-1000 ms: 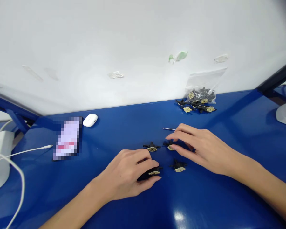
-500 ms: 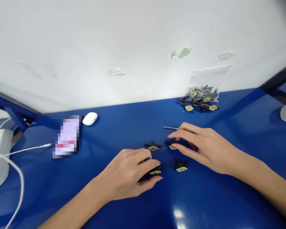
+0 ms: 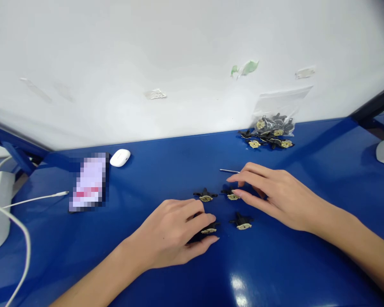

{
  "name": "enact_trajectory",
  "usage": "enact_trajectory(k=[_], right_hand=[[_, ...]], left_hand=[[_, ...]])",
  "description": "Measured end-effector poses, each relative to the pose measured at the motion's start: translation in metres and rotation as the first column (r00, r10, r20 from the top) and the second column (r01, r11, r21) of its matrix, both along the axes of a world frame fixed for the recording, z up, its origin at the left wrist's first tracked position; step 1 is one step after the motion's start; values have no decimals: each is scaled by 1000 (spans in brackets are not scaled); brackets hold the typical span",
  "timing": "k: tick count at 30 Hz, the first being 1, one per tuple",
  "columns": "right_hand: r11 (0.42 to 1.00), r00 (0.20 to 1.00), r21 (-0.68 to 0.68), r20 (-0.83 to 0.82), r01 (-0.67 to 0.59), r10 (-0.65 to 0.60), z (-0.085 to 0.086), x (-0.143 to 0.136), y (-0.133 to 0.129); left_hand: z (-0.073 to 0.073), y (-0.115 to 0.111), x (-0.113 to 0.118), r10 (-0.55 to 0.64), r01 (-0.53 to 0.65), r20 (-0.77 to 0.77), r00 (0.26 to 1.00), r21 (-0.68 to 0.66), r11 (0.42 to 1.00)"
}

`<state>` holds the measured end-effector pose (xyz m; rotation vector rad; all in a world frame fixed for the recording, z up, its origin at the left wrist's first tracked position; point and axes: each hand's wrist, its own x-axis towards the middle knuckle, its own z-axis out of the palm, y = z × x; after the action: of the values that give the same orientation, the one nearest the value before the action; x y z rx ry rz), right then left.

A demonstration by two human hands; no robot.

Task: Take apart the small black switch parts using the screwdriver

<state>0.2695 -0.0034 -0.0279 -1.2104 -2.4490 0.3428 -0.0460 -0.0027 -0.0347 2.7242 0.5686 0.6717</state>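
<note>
Head view: four parts [image 3: 244, 227] laid out, more at the bag [image 3: 278, 102]; left hand [image 3: 176, 232] and right hand [image 3: 272, 194] each spread about one.

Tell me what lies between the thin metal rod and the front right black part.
In the head view, another black part with a pale disc lies between them, with the right hand at its right side.

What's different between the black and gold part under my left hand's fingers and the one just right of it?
The left part is partly hidden by the left hand, while the right part is uncovered. Fingers arch around the left part; the right part lies apart from both hands. Both pair black with pale gold.
</note>
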Motion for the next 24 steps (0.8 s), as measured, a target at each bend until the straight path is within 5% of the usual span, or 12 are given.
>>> enact_trajectory(k=[24], right_hand=[[997,999,81,44,-7,4,2,-1,-2]], left_hand=[[1,-1,0,-1,1,-6,1000,35,999]])
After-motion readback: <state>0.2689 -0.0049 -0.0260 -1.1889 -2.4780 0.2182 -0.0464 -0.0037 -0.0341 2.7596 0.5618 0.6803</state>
